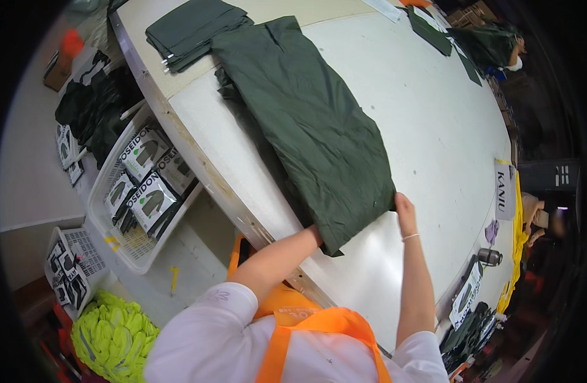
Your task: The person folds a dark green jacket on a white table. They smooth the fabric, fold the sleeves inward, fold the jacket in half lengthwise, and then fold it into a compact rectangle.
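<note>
A dark green folded garment [309, 121] lies lengthwise on the white table [427, 127]. My left hand [314, 236] is tucked under its near corner, mostly hidden by the cloth. My right hand [404, 208] grips the garment's near right edge. More dark cloth shows beneath the garment along its left side.
A stack of folded dark garments [191, 29] sits at the table's far left corner. White baskets [137, 252] of packaged garments stand below the table's left edge, with a yellow-green pile [111, 335] on the floor. Another person [497, 48] works at the far end. A metal flask [489, 256] stands right.
</note>
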`<state>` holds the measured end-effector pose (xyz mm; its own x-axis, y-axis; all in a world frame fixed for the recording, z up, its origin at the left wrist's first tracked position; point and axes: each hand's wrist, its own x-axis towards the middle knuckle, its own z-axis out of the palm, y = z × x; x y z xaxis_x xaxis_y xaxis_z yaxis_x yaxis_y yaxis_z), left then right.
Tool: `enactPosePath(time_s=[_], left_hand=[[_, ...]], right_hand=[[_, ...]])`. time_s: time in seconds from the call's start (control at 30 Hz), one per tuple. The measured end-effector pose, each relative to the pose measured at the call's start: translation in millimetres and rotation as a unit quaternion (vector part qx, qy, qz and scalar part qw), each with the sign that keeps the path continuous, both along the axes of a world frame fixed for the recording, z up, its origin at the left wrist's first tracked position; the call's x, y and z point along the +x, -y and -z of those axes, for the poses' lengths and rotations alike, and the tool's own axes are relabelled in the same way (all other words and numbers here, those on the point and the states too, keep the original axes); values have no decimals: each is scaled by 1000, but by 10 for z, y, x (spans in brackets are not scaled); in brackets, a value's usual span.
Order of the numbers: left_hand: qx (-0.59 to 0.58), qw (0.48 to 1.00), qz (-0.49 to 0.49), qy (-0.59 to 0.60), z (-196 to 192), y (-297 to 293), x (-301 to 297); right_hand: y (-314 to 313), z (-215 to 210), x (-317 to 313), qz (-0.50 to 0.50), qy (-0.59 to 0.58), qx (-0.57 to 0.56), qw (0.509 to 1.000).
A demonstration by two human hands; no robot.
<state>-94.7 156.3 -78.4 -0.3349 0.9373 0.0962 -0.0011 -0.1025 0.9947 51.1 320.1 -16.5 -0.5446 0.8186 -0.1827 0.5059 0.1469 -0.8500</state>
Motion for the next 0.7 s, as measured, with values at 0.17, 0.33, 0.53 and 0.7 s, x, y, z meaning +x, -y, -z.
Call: enactPosePath(time_s=[0.17, 0.33, 0.53, 0.7], left_hand=[[-52, 914, -43, -400, -289, 149, -9], [-25, 826, -18, -563, -485, 200, -189], [100, 799, 116, -581, -728, 894, -382], [-99, 894, 193, -393, -696, 1343, 43]], right_hand=[[384, -203, -277, 29, -69, 99, 992], [329, -262, -134, 27, -66, 124, 990], [390, -193, 36, 16, -32, 164, 986], [558, -316, -33, -4, 90, 235, 968]])
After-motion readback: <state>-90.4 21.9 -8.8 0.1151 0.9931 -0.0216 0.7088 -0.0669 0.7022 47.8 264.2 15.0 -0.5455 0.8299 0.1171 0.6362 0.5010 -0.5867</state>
